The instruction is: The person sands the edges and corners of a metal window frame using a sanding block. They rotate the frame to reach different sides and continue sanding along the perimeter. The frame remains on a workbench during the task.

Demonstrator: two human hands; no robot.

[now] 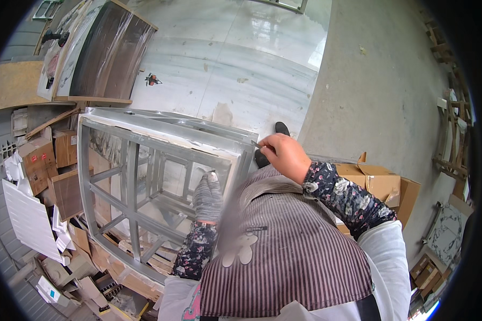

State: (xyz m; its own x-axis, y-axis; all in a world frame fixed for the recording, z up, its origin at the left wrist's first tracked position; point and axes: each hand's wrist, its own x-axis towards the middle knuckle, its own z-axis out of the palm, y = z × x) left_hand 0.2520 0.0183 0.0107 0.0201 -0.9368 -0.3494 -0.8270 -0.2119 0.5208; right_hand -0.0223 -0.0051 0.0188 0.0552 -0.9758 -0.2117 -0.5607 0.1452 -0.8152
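A grey metal frame point(131, 214) of welded square bars stands in front of me on the left, with whitish smears along its top bars. My left hand point(208, 199), in a grey knit glove, is closed over the frame's open inside. A small pale tip shows at its fingers, too little to name. My bare right hand point(288, 155) pinches at the frame's right far corner. A thin, dark edge shows at its fingertips; I cannot tell whether it is a separate piece. Patterned sleeve covers are on both forearms.
Behind the frame stands a film-wrapped brown panel unit point(110, 53). A small orange-and-black tool point(153, 79) lies on the pale floor sheet point(198, 59). Cardboard boxes point(377, 182) sit to my right. Cartons point(39, 160) and white foam sheets point(29, 219) crowd the left.
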